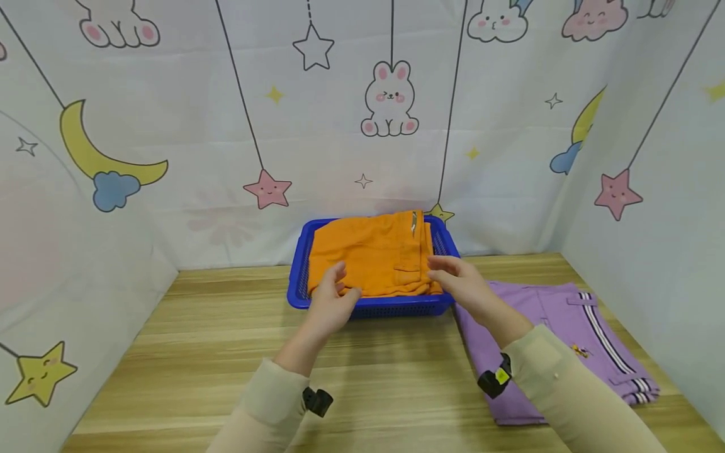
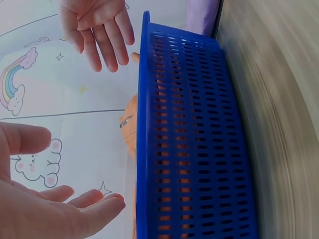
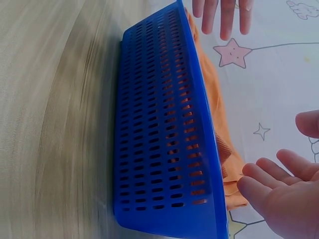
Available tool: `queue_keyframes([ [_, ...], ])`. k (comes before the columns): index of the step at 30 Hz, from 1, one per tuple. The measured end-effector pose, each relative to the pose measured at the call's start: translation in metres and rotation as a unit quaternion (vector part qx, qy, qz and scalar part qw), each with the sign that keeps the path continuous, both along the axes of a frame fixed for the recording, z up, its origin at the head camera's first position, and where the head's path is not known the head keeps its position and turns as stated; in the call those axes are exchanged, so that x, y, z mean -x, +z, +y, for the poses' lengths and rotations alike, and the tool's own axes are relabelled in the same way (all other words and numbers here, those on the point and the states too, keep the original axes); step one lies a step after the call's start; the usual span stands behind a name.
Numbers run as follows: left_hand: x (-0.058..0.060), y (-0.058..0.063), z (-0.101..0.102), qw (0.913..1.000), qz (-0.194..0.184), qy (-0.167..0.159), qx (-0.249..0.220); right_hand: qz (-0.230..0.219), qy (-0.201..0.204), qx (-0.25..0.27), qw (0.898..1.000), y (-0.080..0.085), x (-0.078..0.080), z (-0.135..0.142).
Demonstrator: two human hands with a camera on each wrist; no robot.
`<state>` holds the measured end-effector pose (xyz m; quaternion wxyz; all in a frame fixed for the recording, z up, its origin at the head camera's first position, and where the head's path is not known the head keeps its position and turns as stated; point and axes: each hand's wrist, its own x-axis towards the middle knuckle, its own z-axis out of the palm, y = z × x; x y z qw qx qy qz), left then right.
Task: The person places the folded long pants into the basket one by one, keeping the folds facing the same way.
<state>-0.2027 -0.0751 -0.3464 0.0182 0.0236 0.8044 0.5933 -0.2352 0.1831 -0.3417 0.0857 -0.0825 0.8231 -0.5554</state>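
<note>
A folded orange garment point(image 1: 368, 251) with a stitched pocket lies in a blue plastic basket point(image 1: 374, 308) against the back wall. My left hand point(image 1: 333, 301) hovers around the basket's front rim, left of its middle, fingers loosely spread and the palm facing inward. Over by the basket's right front corner, my right hand point(image 1: 467, 286) is held in a similar way, relaxed and holding nothing. Both wrist views show the perforated basket side point(image 2: 194, 134) with orange cloth point(image 3: 219, 114) rising above the rim, and the fingers apart from the cloth.
A folded purple garment point(image 1: 544, 308) with black-and-white striped trim lies on the wooden table point(image 1: 226, 352), right of the basket and partly under the right forearm. White cloth walls point(image 1: 226, 113) with cartoon prints enclose the table at the back and both sides.
</note>
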Motion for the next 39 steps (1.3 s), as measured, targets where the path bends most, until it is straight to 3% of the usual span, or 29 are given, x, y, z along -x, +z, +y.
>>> queue_keyframes([
  [12,-0.006,-0.002,0.006,0.9997,0.006,-0.012,-0.021,-0.015,-0.006,0.049,0.999,0.000,-0.004,0.005],
  [20,-0.007,-0.004,0.009,0.9997,0.008,-0.002,-0.022,-0.024,-0.001,0.064,0.998,0.002,-0.008,0.007],
  [29,-0.008,-0.006,0.013,0.9994,0.006,-0.020,-0.027,-0.021,-0.002,0.081,0.996,0.000,-0.011,0.010],
  [39,-0.013,-0.005,0.016,0.9996,-0.002,-0.018,-0.020,-0.027,-0.014,0.107,0.994,-0.004,-0.014,0.013],
])
